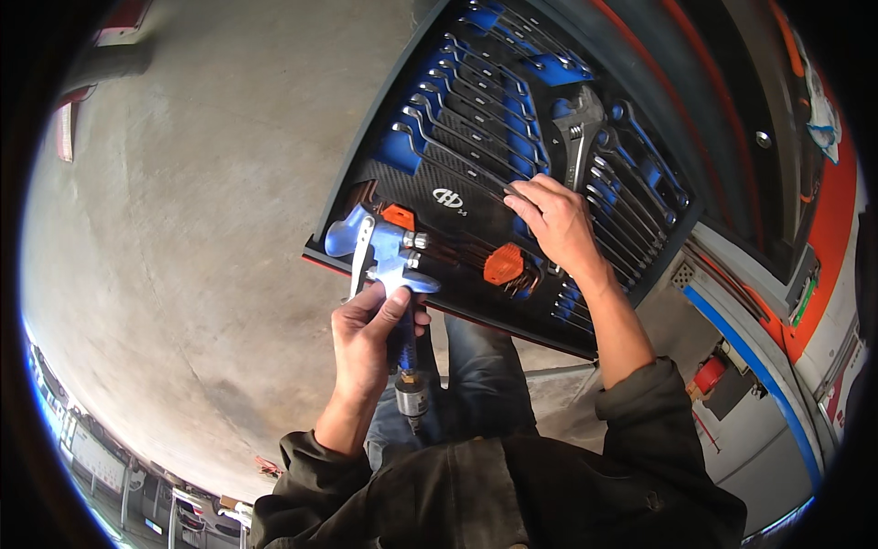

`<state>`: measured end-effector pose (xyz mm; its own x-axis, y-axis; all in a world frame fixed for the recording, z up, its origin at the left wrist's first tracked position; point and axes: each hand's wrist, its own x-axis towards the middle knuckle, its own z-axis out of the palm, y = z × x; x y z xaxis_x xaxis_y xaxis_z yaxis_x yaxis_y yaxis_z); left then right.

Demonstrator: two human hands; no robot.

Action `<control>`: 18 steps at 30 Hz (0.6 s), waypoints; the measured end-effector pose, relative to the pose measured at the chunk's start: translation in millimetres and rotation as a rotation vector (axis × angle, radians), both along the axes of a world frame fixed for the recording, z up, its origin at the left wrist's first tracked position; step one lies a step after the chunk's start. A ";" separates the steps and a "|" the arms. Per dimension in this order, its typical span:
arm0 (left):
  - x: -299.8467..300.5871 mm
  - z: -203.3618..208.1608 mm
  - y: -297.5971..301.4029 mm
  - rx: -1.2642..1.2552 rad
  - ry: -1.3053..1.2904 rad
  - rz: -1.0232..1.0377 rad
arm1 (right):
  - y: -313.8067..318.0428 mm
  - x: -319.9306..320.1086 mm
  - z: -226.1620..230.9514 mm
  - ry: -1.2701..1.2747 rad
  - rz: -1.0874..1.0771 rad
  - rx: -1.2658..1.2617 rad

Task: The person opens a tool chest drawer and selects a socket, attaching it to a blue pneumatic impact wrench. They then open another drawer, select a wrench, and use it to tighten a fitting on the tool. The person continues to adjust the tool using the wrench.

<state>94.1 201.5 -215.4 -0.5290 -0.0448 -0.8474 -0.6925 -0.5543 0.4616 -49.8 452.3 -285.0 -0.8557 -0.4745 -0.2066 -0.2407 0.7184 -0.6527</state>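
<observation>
My left hand (pixel 366 331) is wrapped round the handle of a blue spray gun (pixel 388 245) with a silver trigger lever. A metal fitting (pixel 412 395) hangs below its handle. The gun is above the near left corner of an open tool drawer (pixel 343 197). Over the drawer's middle, my right hand (pixel 562 227) has its thumb and fingers closed at the near end of an offset ring wrench (pixel 457 163), the nearest of a row. That wrench lies in its black and blue foam tray; its end is partly hidden by my fingers.
Two orange hex key holders (pixel 503 263) lie near the drawer's front. An adjustable wrench (pixel 578 128) and several combination wrenches (pixel 631 220) fill the right side. The dark cabinet (pixel 732 119) curves along the right. Concrete floor (pixel 201 201) spreads left.
</observation>
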 end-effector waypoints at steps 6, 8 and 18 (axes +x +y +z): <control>0.3 -0.8 2.1 0.022 -0.005 0.014 | -7.5 -1.6 -0.8 0.030 -0.033 0.017; -0.3 -0.7 3.1 0.022 -0.005 0.017 | -9.1 -1.8 2.1 0.012 -0.053 0.026; -4.0 2.6 6.3 0.036 -0.019 0.060 | -13.6 -2.4 5.7 -0.089 -0.159 0.039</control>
<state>90.1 207.8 -212.8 -0.5104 -0.0452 -0.8587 -0.6657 -0.6114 0.4279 -52.2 438.7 -279.3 -0.8968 -0.3250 -0.3001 -0.0649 0.7677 -0.6375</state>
